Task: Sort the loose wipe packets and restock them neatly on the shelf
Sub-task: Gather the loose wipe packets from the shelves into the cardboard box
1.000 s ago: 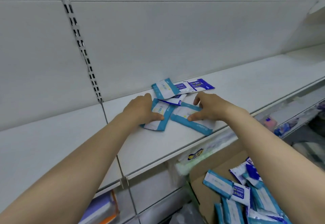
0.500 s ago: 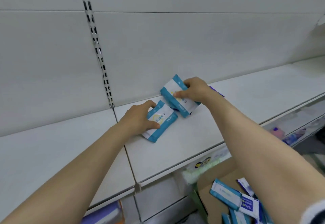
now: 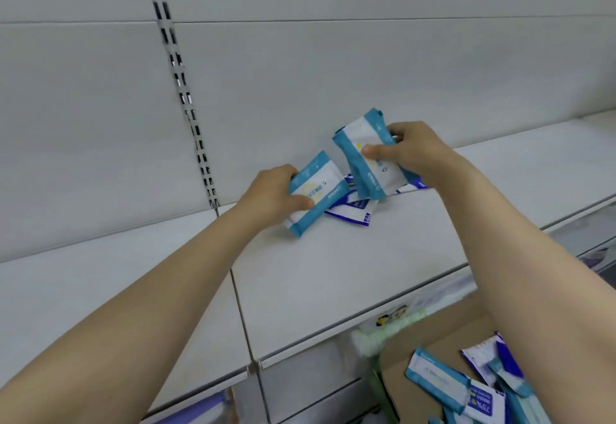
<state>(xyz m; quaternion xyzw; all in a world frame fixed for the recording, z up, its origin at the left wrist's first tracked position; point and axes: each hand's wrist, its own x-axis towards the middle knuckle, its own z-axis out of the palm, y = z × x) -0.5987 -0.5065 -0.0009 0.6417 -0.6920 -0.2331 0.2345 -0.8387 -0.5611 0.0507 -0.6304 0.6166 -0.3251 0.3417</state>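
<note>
1. Hands both up at the back of the white metal shelf (image 3: 333,273), each holding one packet.
2. Left hand (image 3: 270,195) grips a teal-and-white soft plastic wipe packet (image 3: 315,192): thumb across the front near the lower edge, fingers curled behind the upper left edge. Packet sticks out to the right of the hand, tilted, lower corner at or just above the shelf surface; cannot tell if it touches.
3. Right hand (image 3: 410,153) grips a second teal-and-white wipe packet (image 3: 368,153): thumb pressed on the front face, fingers wrapped round the top right edge. Packet extends left and down from the hand, tilted, held up in front of the white back panel (image 3: 333,73).
4. The two held packets sit just beside each other, near corners close, not clearly touching.
5. Dark-blue-and-white flat wipe packets (image 3: 355,210) lie loose on the shelf under and between the two hands, partly hidden by the held ones. A bit more blue shows below the right hand.
6. Slotted metal upright strip (image 3: 186,100) runs down the back panel left of the left hand.
7. Brown cardboard box (image 3: 443,333) below the shelf front, lower right, with a jumbled pile of teal and blue packets (image 3: 466,390) inside.
</note>
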